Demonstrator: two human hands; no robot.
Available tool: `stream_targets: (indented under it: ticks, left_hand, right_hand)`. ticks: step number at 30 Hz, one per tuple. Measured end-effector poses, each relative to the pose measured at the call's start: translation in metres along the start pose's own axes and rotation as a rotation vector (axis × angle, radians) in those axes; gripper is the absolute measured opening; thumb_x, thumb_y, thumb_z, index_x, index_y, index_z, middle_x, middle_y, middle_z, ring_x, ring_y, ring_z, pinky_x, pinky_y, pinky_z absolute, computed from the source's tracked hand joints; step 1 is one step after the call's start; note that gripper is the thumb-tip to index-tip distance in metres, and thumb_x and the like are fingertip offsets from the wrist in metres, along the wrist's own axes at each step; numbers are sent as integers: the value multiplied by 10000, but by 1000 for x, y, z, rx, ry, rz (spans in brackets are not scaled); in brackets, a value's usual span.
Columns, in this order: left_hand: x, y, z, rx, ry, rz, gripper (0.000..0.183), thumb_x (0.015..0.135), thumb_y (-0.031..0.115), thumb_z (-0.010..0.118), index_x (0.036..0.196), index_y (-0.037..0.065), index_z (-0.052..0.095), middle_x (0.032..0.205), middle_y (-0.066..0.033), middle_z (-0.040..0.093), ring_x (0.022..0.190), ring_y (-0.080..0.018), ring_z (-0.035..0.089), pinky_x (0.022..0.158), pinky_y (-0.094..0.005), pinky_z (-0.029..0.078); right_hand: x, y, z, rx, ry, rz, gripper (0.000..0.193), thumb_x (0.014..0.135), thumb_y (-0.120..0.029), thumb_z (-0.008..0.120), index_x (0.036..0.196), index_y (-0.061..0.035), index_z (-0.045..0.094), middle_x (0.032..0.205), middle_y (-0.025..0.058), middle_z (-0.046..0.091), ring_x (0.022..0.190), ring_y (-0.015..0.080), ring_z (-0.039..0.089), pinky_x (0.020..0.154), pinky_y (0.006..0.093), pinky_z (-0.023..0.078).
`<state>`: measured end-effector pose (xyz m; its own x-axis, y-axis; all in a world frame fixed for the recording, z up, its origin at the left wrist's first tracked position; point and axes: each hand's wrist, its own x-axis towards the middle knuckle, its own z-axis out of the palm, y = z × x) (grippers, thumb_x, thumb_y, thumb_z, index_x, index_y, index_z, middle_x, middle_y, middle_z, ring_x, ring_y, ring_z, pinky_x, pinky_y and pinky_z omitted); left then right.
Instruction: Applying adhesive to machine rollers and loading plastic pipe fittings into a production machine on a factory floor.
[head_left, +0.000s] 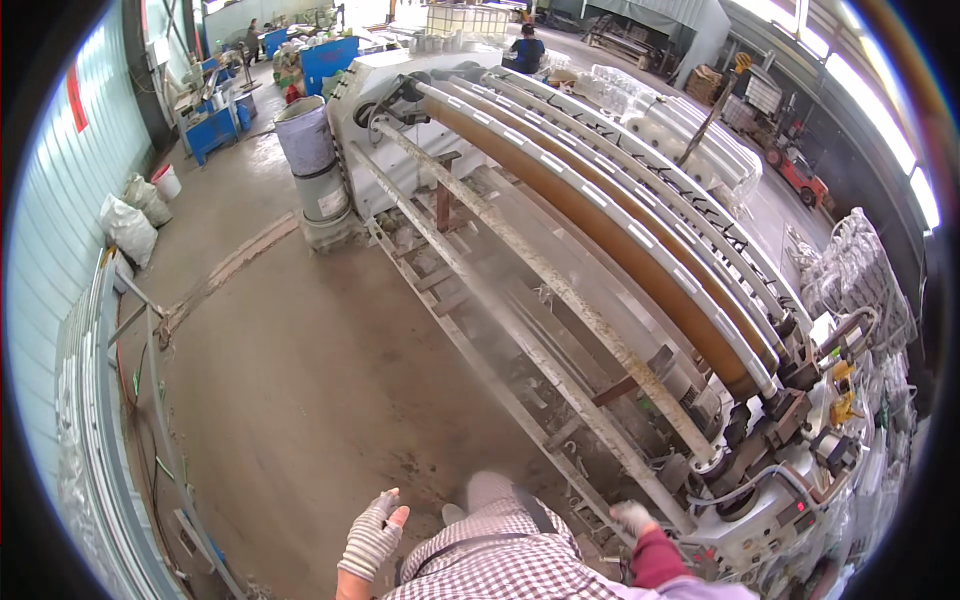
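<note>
My left hand (373,535), in a striped knit glove with bare fingertips, hangs in the air left of my checked apron (500,572). Its thumb stands apart from the loosely bent fingers, and nothing shows in it. My right hand (634,517), gloved below a dark red sleeve, is nearest the near end of a long pale pipe (520,345) on a large roller machine. That hand is small and smeared, so its fingers and any touch cannot be made out. Beyond the pipe runs a second, rougher pipe (560,290), then a brown roller (600,232) with white strips.
A control box (765,525) with a red display sits at the machine's near right end. Clear plastic bundles (860,285) are heaped at the right. Long metal profiles (95,420) lean along the left wall. A grey drum (305,140) stands at the far end; a person (525,50) is beyond.
</note>
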<state>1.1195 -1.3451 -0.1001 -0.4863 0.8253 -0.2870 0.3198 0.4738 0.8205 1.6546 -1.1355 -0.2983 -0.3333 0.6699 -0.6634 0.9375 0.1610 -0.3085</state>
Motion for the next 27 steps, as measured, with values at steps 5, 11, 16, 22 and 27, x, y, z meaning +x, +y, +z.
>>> stream_targets:
  ticks: [5, 11, 16, 22, 27]
  left_hand:
    - [19, -45, -67, -132, 199, 72, 438, 902, 303, 595, 1240, 27, 552, 1162, -220, 610, 1020, -338, 632, 897, -365, 488]
    - [6, -105, -160, 26, 333, -225, 384, 970, 285, 503, 1279, 59, 528, 1199, -136, 603, 1057, -223, 578, 922, -311, 445]
    - [-2, -150, -219, -91, 375, -374, 393, 968, 286, 511, 1265, 29, 526, 1179, -162, 604, 1031, -226, 591, 902, -327, 456]
    - [15, -167, -267, -212, 447, -469, 341, 925, 235, 548, 1216, 58, 572, 1145, -164, 622, 1002, -252, 612, 908, -327, 458]
    - [3, -194, -315, -233, 374, -535, 396, 917, 233, 563, 1249, 20, 538, 1152, -181, 618, 1073, -239, 598, 931, -323, 456]
  right_hand:
    - [121, -131, -105, -737, 13, -282, 372, 896, -351, 487, 1085, -72, 643, 1041, 165, 665, 942, 283, 640, 836, 355, 505]
    - [260, -406, -169, -117, 236, -393, 384, 871, -336, 499, 1073, -48, 654, 1087, 176, 655, 988, 353, 625, 844, 403, 488]
    - [309, -727, -111, 260, 28, -629, 438, 853, -341, 548, 1160, -38, 626, 1126, 167, 648, 1077, 317, 598, 908, 395, 465]
    - [171, -1023, 5, 216, -613, -1100, 327, 824, -249, 621, 1095, -66, 634, 906, 99, 673, 737, 197, 650, 637, 347, 521]
    - [108, -1086, 99, 121, -833, -1250, 324, 831, -270, 590, 1086, -78, 644, 889, 93, 675, 752, 204, 640, 662, 359, 521]
